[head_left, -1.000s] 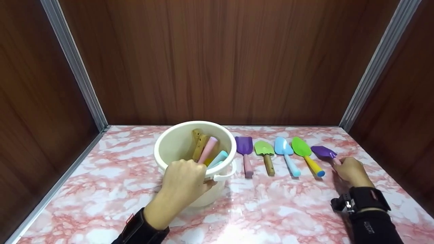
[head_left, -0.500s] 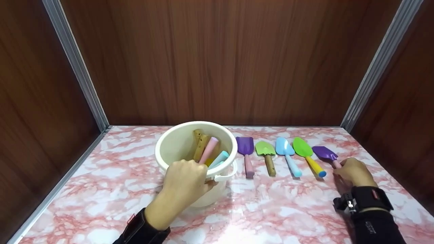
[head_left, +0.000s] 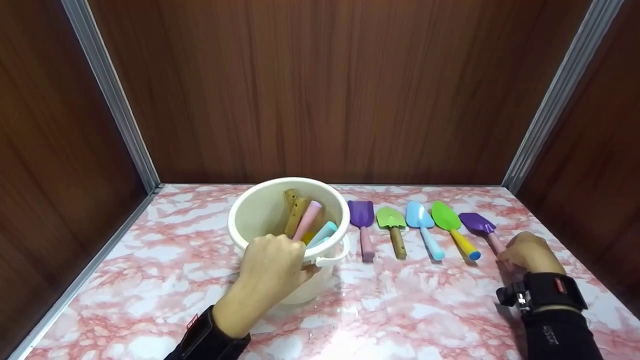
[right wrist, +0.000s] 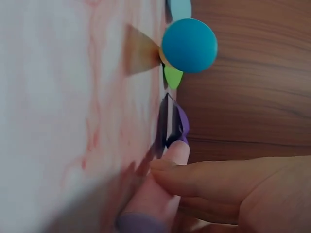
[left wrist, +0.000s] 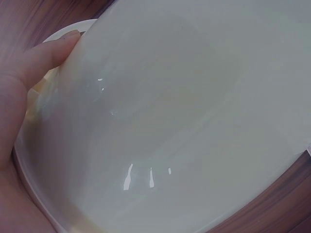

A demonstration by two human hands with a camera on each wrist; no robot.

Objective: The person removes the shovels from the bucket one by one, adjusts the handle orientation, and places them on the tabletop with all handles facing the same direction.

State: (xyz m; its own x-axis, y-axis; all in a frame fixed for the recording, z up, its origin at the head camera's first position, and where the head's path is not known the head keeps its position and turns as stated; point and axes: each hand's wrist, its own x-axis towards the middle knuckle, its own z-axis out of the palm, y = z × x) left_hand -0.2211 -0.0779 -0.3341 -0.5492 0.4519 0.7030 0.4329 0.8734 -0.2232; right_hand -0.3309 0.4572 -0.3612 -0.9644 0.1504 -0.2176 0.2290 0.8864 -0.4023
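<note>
My left hand [head_left: 272,265] grips the near rim of a cream bucket [head_left: 260,195], fingers over the edge and thumb on the outer wall. In the left wrist view the bucket's wall [left wrist: 170,107] fills most of the picture. Inside the bucket stand brown handles [head_left: 296,217], a pink handle [head_left: 307,220] and light blue handles [head_left: 325,231]; their lower ends are hidden. At the far right my right hand [head_left: 532,255] pinches the pink handle of a purple trowel [head_left: 477,223] lying on the table. The right wrist view shows thumb and fingers on that pink handle [right wrist: 150,199].
Left of the held trowel lie a green trowel with a yellow handle [head_left: 465,245], a light blue trowel [head_left: 425,230], a green trowel with a brown handle [head_left: 397,242] and a purple shovel [head_left: 361,214]. Brown panels [head_left: 320,90] enclose the marbled table [head_left: 400,310].
My right hand has shifted slightly right and back along the pink handle, showing more of it. The trowel has barely moved. My left hand and the bucket stay in place.
</note>
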